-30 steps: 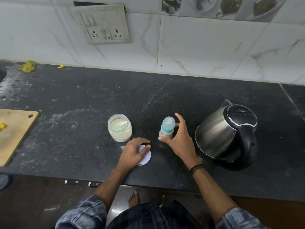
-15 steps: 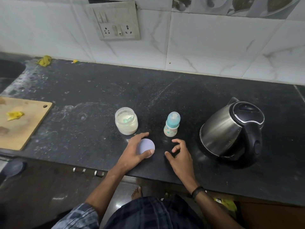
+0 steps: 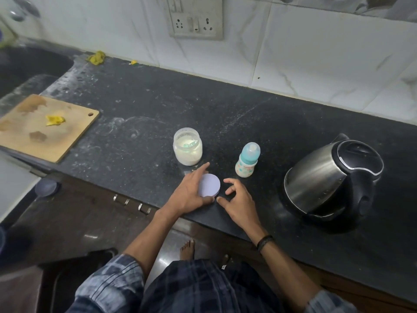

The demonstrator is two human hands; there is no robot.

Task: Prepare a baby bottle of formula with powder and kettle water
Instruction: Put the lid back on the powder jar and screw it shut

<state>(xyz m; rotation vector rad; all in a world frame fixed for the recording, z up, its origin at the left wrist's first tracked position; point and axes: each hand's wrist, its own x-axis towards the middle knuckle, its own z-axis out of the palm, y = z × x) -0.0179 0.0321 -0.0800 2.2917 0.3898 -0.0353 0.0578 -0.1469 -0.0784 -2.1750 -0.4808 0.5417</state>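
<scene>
Lid (image 3: pixel 209 185): flat on the surface (image 3: pixel 135 143), your left hand (image 3: pixel 189 195) gripping its rim.
Free hand: your right hand (image 3: pixel 239 202) sits beside the lid, fingers loosely curled, holding nothing.
Powder jar (image 3: pixel 187 149): uncapped, just behind the lid.
Bottle (image 3: pixel 247 163): upright, capped, between jar and kettle (image 3: pixel 331 177).

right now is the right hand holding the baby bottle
No, the right hand is down beside the lid near the counter edge, clear of the baby bottle, which stands untouched.
</scene>
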